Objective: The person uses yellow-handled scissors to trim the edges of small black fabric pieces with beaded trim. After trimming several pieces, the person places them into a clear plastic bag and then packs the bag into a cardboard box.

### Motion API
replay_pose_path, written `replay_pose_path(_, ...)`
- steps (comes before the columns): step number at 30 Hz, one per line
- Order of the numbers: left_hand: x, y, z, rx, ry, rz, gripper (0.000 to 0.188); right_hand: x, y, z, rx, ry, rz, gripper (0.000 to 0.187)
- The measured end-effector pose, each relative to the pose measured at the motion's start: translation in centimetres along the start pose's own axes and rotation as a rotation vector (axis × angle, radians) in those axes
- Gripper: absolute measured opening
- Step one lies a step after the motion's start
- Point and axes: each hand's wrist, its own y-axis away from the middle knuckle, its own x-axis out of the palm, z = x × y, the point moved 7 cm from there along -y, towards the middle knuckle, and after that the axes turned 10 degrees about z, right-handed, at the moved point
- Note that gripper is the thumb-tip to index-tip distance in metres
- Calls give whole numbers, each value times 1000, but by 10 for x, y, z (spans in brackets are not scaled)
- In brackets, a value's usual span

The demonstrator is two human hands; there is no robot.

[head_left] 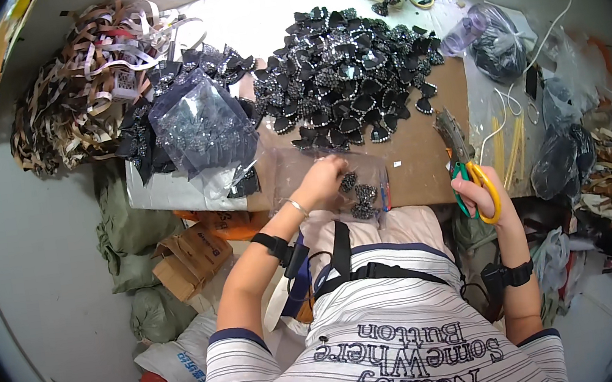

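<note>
My left hand [326,179] is over a clear plastic bag [295,165] at the table's near edge. Its fingers are bent together, and whatever they pinch is hidden. Right beside the fingertips is a small black bow [348,181] with shiny stones, and more such bows [364,200] lie just nearer to me on the bag. In my right hand [484,196] is a pair of scissors [455,138] with one yellow and one green handle, blades pointing up and away from me. Beyond both hands spreads a big pile of black sparkling bows [353,78].
Packed clear bags of bows [204,123] lie at left, near a heap of brown and white strips [73,97]. A filled plastic bag [494,46], yellow sticks [514,146] and a white cable [551,23] are at right. A cardboard box [191,262] stands below the table's left side.
</note>
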Motion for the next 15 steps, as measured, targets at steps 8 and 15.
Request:
replay_pose_path(8, 27, 4, 35, 42, -181, -287, 38, 23, -6, -3, 80, 254, 25, 22)
replay_pose_path(15, -28, 62, -31, 63, 1744, -126, 31, 63, -25, 16, -97, 823, 126, 27)
